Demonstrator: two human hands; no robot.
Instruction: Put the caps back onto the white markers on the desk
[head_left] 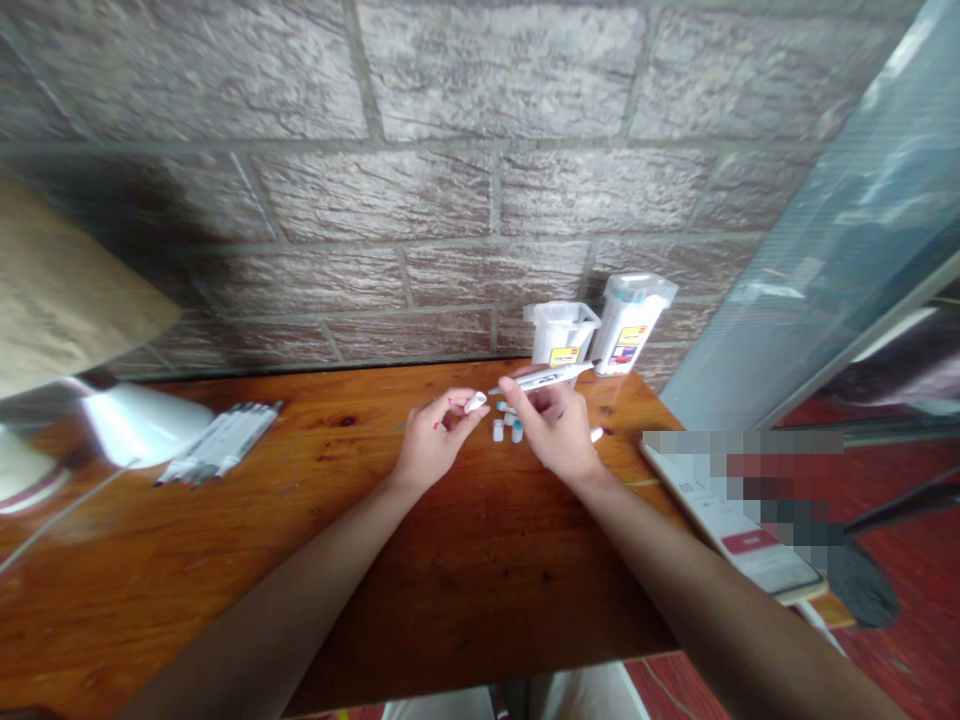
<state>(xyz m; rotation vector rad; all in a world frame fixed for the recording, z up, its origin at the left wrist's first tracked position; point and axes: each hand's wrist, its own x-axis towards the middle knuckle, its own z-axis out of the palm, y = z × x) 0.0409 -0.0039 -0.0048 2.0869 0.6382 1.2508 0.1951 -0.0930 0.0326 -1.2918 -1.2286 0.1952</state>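
Observation:
Between the fingertips of my left hand [435, 435] is a small white marker cap [475, 402]. My right hand [559, 425] grips a white marker [546, 377] with dark lettering, its bare tip pointing left toward the cap. Cap and marker are apart. On the table under and between my hands lie several loose caps [498, 430], some with teal ends. One more white piece [597, 435] shows just right of my right hand. Red and blue ink marks show on my left fingers.
Two clear plastic marker boxes, one open [562, 335] and one fuller [634, 320], stand against the brick wall. A row of markers [225, 440] lies at left beside a white lamp base [146, 425]. A tablet-like device [750, 530] sits at the right edge of the wooden table [480, 590].

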